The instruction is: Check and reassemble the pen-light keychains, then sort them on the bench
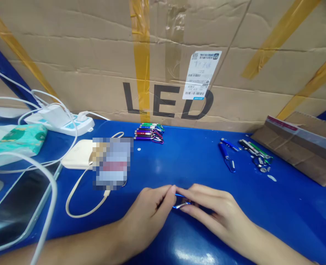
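My left hand (pixel 149 209) and my right hand (pixel 209 209) meet low in the middle of the blue table (pixel 289 213). Both pinch a small blue keychain flashlight with a carabiner clip (pixel 181 201) between their fingertips. Most of that piece is hidden by my fingers. A row of finished keychain flashlights (pixel 149 132) in green, purple and red lies at the back centre. Two blue flashlights (pixel 227 152) and a heap of loose parts (pixel 258 156) lie to the right.
A large cardboard box marked LED (pixel 163 59) walls off the back. At left sit a white power strip (pixel 63 123), a cream power bank (pixel 78 154) with cable, a tissue pack (pixel 16 138) and a dark tablet (pixel 14 209). A flat cardboard piece (pixel 303 147) lies at right.
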Tool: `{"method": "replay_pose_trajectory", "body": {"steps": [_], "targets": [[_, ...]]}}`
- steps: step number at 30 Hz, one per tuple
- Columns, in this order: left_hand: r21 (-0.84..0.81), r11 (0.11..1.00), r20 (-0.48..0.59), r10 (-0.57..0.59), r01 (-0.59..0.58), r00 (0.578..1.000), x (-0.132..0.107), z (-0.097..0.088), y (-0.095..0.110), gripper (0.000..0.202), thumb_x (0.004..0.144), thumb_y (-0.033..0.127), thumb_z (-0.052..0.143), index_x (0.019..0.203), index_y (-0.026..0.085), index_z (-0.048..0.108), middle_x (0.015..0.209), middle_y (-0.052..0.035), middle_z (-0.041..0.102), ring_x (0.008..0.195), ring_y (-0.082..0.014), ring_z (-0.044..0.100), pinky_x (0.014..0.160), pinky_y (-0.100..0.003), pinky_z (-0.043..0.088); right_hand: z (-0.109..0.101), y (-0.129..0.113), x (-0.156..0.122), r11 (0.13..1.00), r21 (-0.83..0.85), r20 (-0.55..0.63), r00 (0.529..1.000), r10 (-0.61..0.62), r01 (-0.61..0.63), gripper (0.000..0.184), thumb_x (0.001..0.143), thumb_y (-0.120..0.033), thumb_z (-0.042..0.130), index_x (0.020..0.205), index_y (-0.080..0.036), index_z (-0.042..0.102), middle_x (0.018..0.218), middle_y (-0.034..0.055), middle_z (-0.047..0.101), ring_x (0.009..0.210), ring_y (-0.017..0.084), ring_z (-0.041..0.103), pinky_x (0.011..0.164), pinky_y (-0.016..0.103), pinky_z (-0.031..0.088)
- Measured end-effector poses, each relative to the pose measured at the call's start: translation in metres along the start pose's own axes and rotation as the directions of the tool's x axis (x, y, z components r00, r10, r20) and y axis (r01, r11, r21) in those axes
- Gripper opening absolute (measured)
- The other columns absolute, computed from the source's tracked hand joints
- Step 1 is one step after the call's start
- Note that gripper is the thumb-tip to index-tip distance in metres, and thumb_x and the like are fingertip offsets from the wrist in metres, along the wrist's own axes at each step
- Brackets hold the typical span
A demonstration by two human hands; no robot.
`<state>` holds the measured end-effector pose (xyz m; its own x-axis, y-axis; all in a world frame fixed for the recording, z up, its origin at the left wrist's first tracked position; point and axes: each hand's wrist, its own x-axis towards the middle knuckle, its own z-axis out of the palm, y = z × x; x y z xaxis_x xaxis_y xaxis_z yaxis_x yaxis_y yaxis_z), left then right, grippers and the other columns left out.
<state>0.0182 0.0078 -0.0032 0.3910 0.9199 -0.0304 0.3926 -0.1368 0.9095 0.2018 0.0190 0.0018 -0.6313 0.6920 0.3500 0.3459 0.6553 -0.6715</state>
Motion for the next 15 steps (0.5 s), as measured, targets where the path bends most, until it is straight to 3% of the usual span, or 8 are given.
{"method": "replay_pose_trajectory", "body": {"steps": [4,7,15], "targets": [[0.125,0.992,-0.017,0.039,-0.036,0.999,0.0015,-0.0021,-0.0024,0.036,0.091,0.037,0.028,0.062,0.02,0.04,0.053,0.0038,0.041,0.048,-0.0104,0.035,0.051,-0.025,0.024,0.0013,0.0009,0.0003,0.996,-0.086,0.054,0.998,0.028,-0.023,0.025,0.089,-0.027,0.047,0.11,-0.02,0.061,0.077,0.0031,0.06,0.069,0.012,0.057,0.063,0.022,0.048],[0.162,0.985,0.003,0.054,-0.054,0.999,0.0007,-0.0018,-0.0025,0.034,0.091,0.035,0.027,0.062,0.021,0.037,0.051,0.004,0.037,0.045,-0.0112,0.032,0.05,-0.026,0.023,0.0019,0.0009,0.0002,0.99,-0.136,0.08,0.997,-0.013,0.024,0.023,0.09,-0.027,0.046,0.098,-0.016,0.064,0.071,0.0029,0.058,0.063,0.011,0.054,0.058,0.021,0.045],[0.145,0.985,0.031,0.092,-0.096,0.995,-0.0022,-0.0007,-0.0035,0.031,0.091,0.033,0.026,0.064,0.022,0.037,0.052,0.0041,0.037,0.045,-0.011,0.034,0.049,-0.026,0.024,0.0049,-0.0003,-0.0011,0.977,-0.189,0.003,0.995,-0.104,0.103,0.024,0.09,-0.022,0.044,0.082,-0.012,0.065,0.059,0.0006,0.048,0.051,0.009,0.044,0.047,0.022,0.037]]}}
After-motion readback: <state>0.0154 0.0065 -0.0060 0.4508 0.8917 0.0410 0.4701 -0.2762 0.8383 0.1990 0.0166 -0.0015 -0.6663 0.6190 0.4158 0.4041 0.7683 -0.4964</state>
